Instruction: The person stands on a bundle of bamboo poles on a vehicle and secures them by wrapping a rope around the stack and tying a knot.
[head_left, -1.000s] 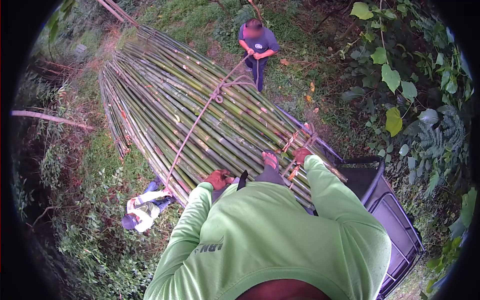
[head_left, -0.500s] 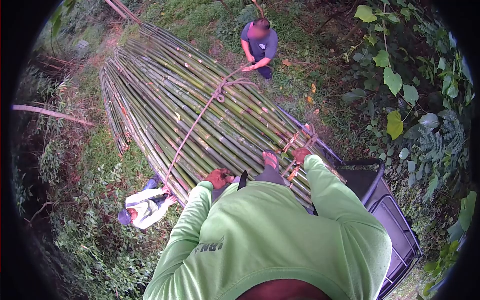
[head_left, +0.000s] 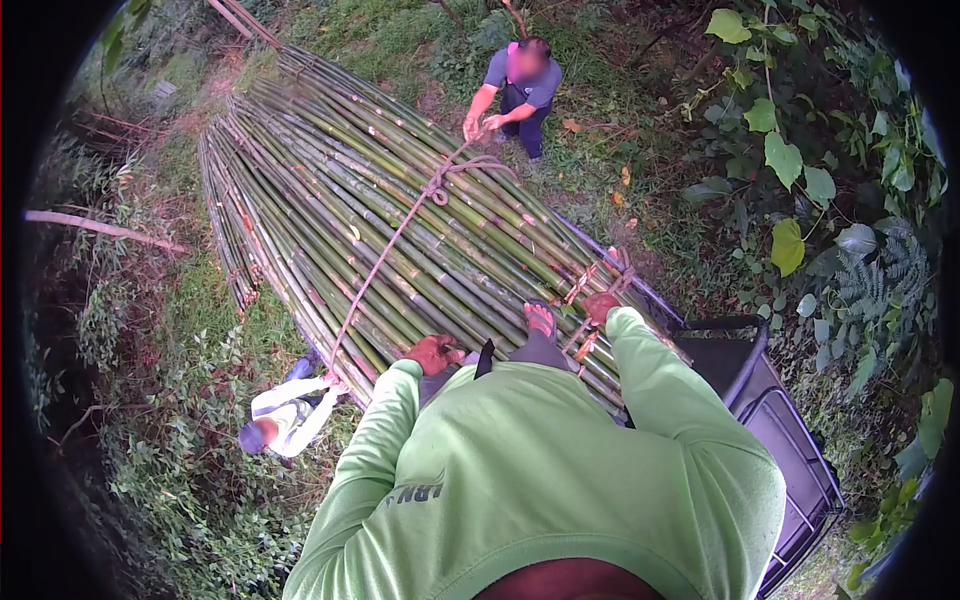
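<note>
A large stack of long green bamboo poles [head_left: 400, 240] fills the middle of the view, and I am on top of its near end. My left hand [head_left: 435, 353] is beside my knee, just above the poles, its fingers loosely bent and apart with nothing visible in them. My right hand [head_left: 600, 308] is closed at the near right end of the stack, where a rope [head_left: 622, 268] is wound around the poles; its fingers are partly hidden. Another pinkish rope [head_left: 385, 255] crosses the stack, with a knot [head_left: 436, 190] near the far right side.
A person in a dark shirt [head_left: 525, 80] stands at the far right side, hands on the rope's end. Another in a white top [head_left: 290, 415] holds its other end at left. A dark vehicle frame [head_left: 770, 400] lies at right. Leafy plants [head_left: 800, 170] surround the stack.
The dark-shirted person has brought both hands together higher on the rope, left of before. The person at left has leaned and stretched the arms toward the rope. My hands have barely moved.
</note>
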